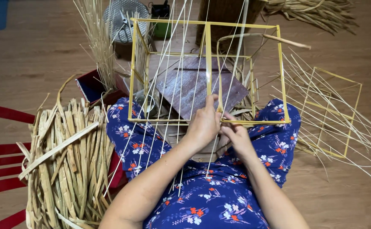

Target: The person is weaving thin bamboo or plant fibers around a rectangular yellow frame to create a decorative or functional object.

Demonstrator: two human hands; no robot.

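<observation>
A box-shaped yellow wire frame [281,72] rests across my knees, with several thin pale sticks [168,76] laid lengthwise over it. My left hand [203,124] grips the frame's near bar by the middle upright, thumb raised against that upright. My right hand [234,132] pinches a flat dried straw strand [240,38] just right of it at the near bar. The strand loops up over the frame's far side. My lap is covered by blue flowered cloth [219,195].
A large bundle of dried flat straw [66,165] lies at my left beside a red chair [1,169]. A second yellow frame with sticks [334,114] lies on the wooden floor at right. A fan [119,17], upright stalks [98,42] and a board [194,87] lie beyond.
</observation>
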